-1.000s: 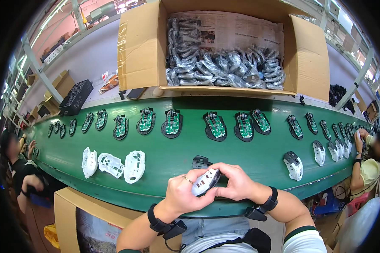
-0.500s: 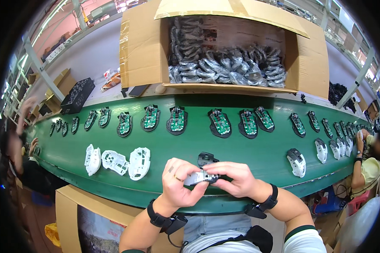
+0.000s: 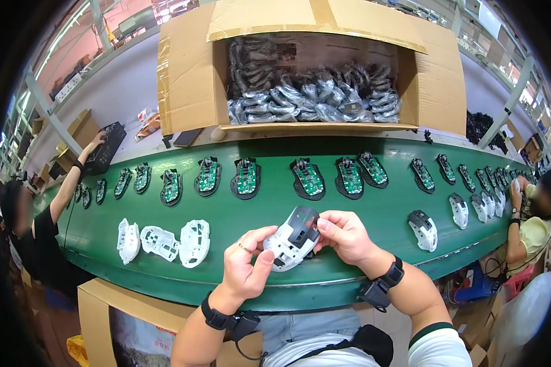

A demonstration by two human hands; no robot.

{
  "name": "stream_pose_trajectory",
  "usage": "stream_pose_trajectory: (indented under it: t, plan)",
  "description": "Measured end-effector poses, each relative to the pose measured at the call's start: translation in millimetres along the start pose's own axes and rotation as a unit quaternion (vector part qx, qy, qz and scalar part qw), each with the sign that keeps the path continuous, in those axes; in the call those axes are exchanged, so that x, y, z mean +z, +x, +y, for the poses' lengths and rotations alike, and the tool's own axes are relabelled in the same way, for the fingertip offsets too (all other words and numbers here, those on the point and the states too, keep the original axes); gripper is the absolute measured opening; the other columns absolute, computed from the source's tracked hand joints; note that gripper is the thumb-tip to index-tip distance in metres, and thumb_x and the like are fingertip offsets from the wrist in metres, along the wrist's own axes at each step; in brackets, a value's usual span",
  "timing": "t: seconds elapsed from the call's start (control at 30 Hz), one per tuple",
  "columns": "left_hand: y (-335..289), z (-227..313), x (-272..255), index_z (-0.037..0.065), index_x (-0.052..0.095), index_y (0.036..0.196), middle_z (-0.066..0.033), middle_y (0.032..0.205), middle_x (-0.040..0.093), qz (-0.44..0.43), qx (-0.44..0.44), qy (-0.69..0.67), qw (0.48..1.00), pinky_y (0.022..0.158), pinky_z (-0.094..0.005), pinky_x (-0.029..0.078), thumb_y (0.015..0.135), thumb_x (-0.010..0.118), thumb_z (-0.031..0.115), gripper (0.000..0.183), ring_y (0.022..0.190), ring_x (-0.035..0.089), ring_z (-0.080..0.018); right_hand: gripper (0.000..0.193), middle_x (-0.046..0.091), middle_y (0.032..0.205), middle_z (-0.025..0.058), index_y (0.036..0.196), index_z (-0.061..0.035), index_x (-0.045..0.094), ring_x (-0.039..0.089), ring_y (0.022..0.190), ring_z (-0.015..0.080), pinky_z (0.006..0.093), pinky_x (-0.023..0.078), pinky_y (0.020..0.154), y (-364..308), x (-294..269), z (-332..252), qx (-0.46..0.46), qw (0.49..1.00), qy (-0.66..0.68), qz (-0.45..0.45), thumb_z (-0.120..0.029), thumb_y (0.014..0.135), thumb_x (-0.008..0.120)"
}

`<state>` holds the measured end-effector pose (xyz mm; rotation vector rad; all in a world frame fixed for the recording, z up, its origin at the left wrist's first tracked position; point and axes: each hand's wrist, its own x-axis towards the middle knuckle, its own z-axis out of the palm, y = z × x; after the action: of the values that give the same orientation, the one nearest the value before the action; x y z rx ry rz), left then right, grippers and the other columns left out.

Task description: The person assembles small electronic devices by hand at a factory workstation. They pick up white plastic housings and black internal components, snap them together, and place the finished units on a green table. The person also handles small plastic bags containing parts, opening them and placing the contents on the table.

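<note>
Mouse shell — between both hands

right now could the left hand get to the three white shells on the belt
Probably yes: the left hand is beside the white shells with bare green belt between, but it is busy holding the mouse shell.

Circuit boards line the belt, carton behind them.

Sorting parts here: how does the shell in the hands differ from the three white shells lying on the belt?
The held shell carries a dark grey insert; the three belt shells are plain white. The held one is tilted, gripped by left hand and right hand; the others lie untouched. All are white plastic.
</note>
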<state>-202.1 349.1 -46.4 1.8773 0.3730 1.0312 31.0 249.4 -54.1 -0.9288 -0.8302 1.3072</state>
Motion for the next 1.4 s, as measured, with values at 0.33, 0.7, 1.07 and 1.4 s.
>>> stream_pose_trajectory:
  t: [0.33, 0.7, 1.07, 1.4]
  plan:
    - [20, -4, -45, 0.000, 0.067, 0.110, -0.0186, 0.110, 0.066, 0.118, 0.084, 0.466, 0.873, 0.080, -0.0430, 0.055, 0.083, 0.075, 0.018, 0.034, 0.093, 0.065, -0.0351, 0.025, 0.072, 0.085, 0.0077, 0.097, -0.0012, 0.073, 0.068, 0.073, 0.0134, 0.0304, 0.055, 0.064, 16, -39, -16, -0.090, 0.968, -0.158, 0.172, -0.023, 0.099, 0.060]
    - [8, -21, -100, -0.003, 0.064, 0.126, -0.0235, 0.119, 0.068, -0.072, -0.143, 0.589, 0.792, 0.098, -0.0464, 0.051, 0.076, 0.078, 0.018, 0.056, 0.111, 0.065, -0.0381, 0.045, 0.062, 0.131, 0.0196, 0.125, -0.0041, 0.064, 0.058, 0.122, 0.0384, 0.0487, 0.047, 0.103, 19, -11, 0, -0.380, 0.719, -0.581, 0.008, -0.010, 0.081, 0.073]
    - [10, -6, -10, 0.002, 0.064, 0.133, -0.0220, 0.121, 0.070, 0.001, -0.051, 0.247, 0.968, 0.089, -0.0406, 0.056, 0.087, 0.072, 0.017, 0.049, 0.103, 0.070, -0.0360, 0.051, 0.062, 0.133, 0.0240, 0.141, 0.0053, 0.052, 0.060, 0.116, 0.0397, 0.0475, 0.048, 0.100, 25, 10, 42, -0.250, 0.805, -0.538, 0.029, -0.004, 0.091, 0.059]
    - [-11, -7, 21, -0.005, 0.064, 0.129, -0.0222, 0.105, 0.075, 0.040, 0.077, 0.153, 0.984, 0.081, -0.0371, 0.060, 0.074, 0.078, 0.012, 0.059, 0.089, 0.076, -0.0305, 0.060, 0.050, 0.147, 0.0311, 0.146, 0.0119, 0.044, 0.054, 0.134, 0.0432, 0.0415, 0.050, 0.108, 6, 22, 11, -0.353, 0.773, -0.525, -0.050, -0.006, 0.093, 0.065]
